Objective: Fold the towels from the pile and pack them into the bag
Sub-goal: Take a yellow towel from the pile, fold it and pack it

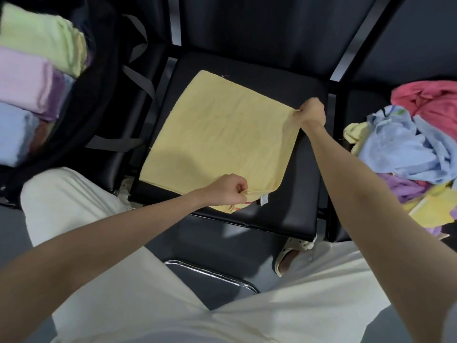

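Black seat (pixel 291 206): yellow towel (pixel 217 134) flat, pinched by left hand (pixel 228 189) and right hand (pixel 312 112); bag (pixel 99 100) part-filled, pile (pixel 408 149) remaining.

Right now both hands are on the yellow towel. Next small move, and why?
Probably lift the two pinched corners and carry them over to the far-left edge, halving it. The yellow towel lies spread flat on the black seat; the left hand grips the near corner and the right hand the right one.
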`<move>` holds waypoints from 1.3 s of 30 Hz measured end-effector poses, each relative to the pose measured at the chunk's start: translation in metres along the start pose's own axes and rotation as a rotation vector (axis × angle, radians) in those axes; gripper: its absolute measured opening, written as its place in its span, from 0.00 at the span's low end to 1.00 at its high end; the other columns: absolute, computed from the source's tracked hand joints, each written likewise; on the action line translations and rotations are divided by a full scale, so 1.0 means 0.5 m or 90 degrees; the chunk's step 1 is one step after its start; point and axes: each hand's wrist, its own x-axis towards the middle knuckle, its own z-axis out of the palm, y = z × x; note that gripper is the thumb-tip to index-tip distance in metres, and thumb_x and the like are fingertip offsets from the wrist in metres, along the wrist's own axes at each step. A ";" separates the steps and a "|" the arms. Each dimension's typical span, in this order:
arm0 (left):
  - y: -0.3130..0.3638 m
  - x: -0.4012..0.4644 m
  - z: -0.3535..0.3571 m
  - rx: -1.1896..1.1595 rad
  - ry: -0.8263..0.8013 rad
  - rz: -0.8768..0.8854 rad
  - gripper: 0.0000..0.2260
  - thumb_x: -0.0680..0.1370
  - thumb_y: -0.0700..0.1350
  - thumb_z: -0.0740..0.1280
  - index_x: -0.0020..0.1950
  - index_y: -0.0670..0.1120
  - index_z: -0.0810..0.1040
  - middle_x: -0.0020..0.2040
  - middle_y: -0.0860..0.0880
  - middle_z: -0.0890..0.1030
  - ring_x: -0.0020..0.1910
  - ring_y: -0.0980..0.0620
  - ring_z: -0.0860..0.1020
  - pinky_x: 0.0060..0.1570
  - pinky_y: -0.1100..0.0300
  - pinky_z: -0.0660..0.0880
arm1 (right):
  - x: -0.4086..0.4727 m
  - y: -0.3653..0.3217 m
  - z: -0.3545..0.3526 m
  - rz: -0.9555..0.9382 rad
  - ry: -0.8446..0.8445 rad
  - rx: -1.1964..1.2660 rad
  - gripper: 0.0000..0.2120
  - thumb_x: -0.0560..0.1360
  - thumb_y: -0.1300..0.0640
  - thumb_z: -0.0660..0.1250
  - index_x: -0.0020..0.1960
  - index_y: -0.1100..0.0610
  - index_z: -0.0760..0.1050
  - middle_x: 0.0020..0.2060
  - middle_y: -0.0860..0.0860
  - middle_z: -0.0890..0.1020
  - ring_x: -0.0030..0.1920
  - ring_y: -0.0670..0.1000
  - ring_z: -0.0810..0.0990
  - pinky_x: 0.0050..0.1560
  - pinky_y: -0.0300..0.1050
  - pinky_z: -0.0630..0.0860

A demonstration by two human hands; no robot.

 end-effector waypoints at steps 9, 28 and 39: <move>0.031 -0.004 0.010 0.056 0.014 0.003 0.03 0.71 0.41 0.70 0.40 0.45 0.76 0.30 0.57 0.74 0.31 0.57 0.72 0.36 0.61 0.67 | -0.037 0.014 0.050 0.143 0.047 0.073 0.25 0.73 0.48 0.69 0.63 0.62 0.70 0.65 0.59 0.69 0.66 0.58 0.67 0.59 0.48 0.71; 0.076 -0.103 -0.034 -0.236 -0.052 -0.070 0.05 0.69 0.31 0.67 0.43 0.33 0.73 0.39 0.42 0.76 0.42 0.44 0.82 0.54 0.47 0.80 | -0.043 -0.048 -0.051 0.211 0.063 0.706 0.14 0.76 0.62 0.62 0.34 0.56 0.63 0.29 0.52 0.71 0.27 0.48 0.70 0.26 0.39 0.68; -0.085 -0.168 -0.181 -0.383 0.130 -0.135 0.14 0.66 0.24 0.66 0.31 0.39 0.67 0.37 0.43 0.78 0.44 0.39 0.83 0.43 0.50 0.82 | -0.054 -0.302 0.093 0.113 0.031 0.582 0.12 0.79 0.62 0.59 0.37 0.56 0.64 0.31 0.51 0.72 0.28 0.48 0.72 0.30 0.41 0.72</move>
